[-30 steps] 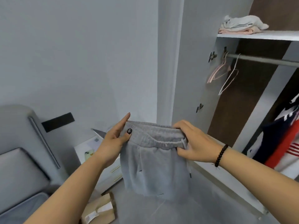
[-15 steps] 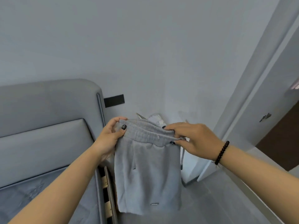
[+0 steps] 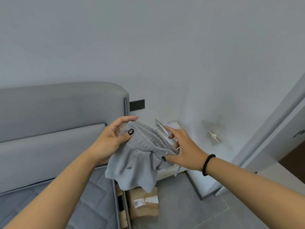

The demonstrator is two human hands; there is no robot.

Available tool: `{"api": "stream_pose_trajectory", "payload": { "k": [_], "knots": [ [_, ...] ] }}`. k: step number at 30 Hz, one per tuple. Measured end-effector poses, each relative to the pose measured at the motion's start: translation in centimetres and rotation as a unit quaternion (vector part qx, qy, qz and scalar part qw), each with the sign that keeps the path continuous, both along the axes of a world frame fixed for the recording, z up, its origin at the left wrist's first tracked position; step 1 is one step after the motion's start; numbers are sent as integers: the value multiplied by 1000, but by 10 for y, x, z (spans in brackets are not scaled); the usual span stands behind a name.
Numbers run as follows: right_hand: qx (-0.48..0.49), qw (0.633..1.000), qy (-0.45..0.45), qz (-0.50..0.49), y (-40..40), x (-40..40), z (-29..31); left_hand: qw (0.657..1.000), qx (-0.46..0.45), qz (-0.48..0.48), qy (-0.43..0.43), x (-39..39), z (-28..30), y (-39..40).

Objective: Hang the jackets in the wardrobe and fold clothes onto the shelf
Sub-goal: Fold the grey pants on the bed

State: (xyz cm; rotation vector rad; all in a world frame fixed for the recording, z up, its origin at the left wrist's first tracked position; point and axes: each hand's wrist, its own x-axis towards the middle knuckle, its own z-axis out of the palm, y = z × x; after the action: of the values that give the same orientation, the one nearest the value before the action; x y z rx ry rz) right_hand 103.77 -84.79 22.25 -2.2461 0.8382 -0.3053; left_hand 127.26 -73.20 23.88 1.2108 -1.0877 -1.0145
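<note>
Both forearms reached forward from the bottom corners of the view, meeting at chest height over the gap between bed and wall. The left hand (image 3: 110, 140) was turned palm inward, its thumb pressed on the ribbed waistband of the grey shorts (image 3: 138, 160) and the other fingers (image 3: 127, 119) curved over the band's top edge, so the garment was pinched on that side. The right hand (image 3: 183, 149) came in from the other side with a black bead bracelet (image 3: 207, 164) on the wrist; its fingers were spread and only slightly bent, the thumb tip touching the cloth near the drawstring, and whether the fingers behind the band actually gripped it could not be told. The shorts hung in the air between the two hands, waistband uppermost and bunched, the legs drooping loosely below.

Under the hem, a cardboard box (image 3: 144, 202) with a white label lay on the floor beside the bed frame. To the left was the grey quilted mattress (image 3: 92, 205), and beyond it the padded grey headboard (image 3: 62, 103). A black wall plate (image 3: 137, 105) sat just beside the headboard's edge on the pale wall.
</note>
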Motion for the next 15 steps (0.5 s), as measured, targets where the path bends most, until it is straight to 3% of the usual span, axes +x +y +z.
{"api": "stream_pose_trajectory", "payload": {
  "k": [5, 9, 12, 15],
  "knots": [
    [44, 996, 60, 47, 3, 54, -7, 988, 64, 18, -138, 43, 3, 28],
    [117, 986, 86, 82, 17, 96, -3, 977, 108, 18, -184, 89, -4, 58],
    [90, 983, 111, 118, 23, 129, -7, 966, 143, 30, -216, 120, -21, 77],
    [58, 983, 104, 140, 31, 165, -23, 927, 221, 74, -293, 150, -58, 94]
  ]
}}
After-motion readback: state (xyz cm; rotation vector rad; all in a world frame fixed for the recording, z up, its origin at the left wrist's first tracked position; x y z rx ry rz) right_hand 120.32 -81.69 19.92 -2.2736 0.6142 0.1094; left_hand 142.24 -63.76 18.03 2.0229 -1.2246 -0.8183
